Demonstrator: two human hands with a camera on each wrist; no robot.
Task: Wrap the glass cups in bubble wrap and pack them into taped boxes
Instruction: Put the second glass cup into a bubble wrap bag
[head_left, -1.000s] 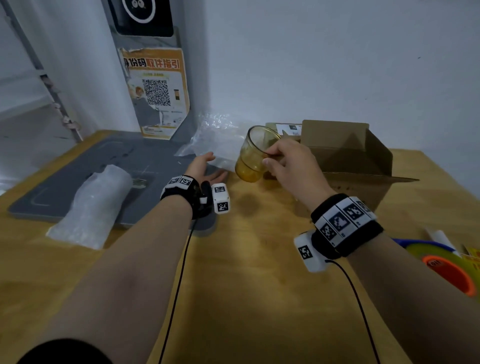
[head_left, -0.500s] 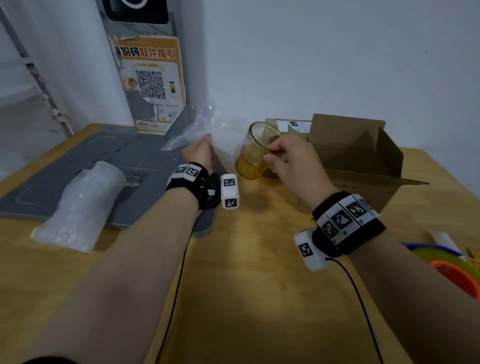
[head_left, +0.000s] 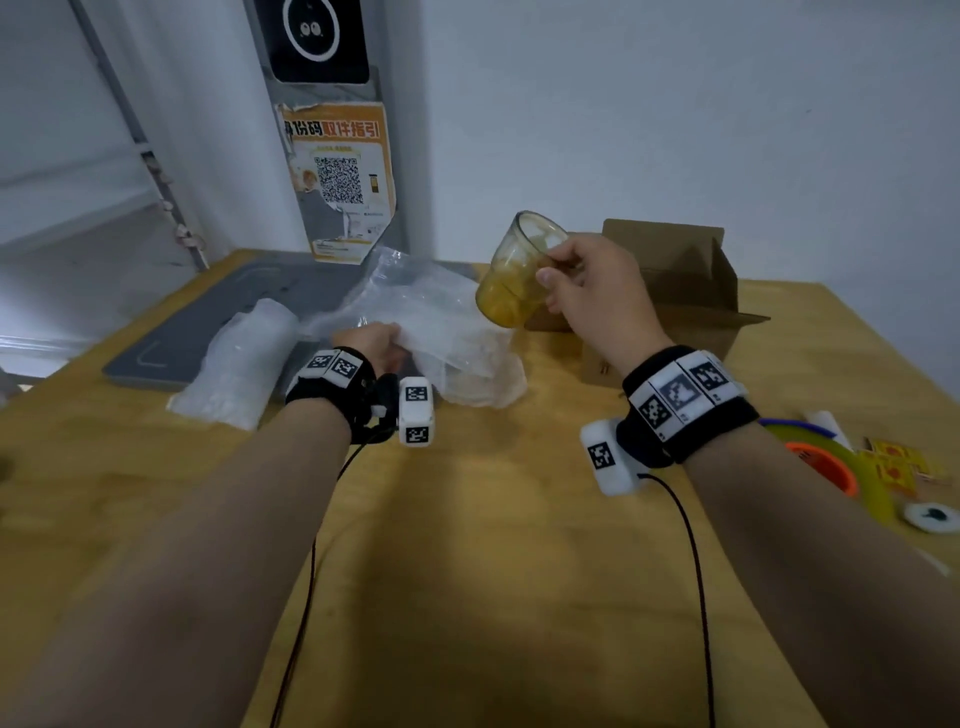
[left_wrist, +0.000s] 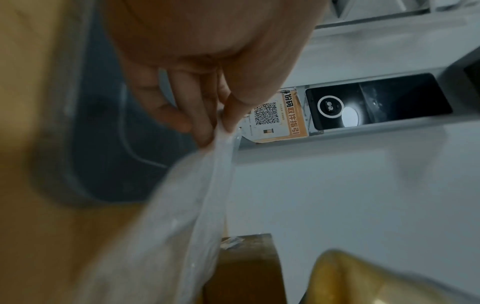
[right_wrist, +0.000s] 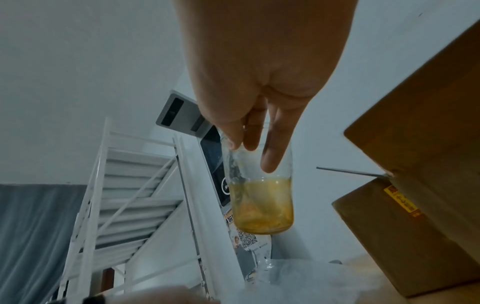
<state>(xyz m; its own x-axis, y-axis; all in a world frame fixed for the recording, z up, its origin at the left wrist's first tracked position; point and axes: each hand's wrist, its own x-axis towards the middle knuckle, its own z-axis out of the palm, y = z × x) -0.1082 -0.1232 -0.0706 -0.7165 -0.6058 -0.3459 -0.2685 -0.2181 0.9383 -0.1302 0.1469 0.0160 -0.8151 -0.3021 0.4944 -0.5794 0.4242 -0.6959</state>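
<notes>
Two hands are occupied — the left hand (head_left: 376, 345) pinches an edge of the bubble wrap sheet (head_left: 441, 322) between thumb and fingers (left_wrist: 205, 115), and the right hand (head_left: 597, 296) grips the amber glass cup (head_left: 517, 278) near its rim. Compared with a second ago, the sheet has been pulled from the far edge of the wooden table (head_left: 493, 519) toward the person and now lies bunched between the two hands, below the cup. The cup has been lifted higher and is held tilted in the air, clear of the table. Behind the right hand the open cardboard box (head_left: 675, 291) is seen; beside the left hand lies a wrapped bundle (head_left: 239, 364), partly on the grey mat (head_left: 218, 312).
</notes>
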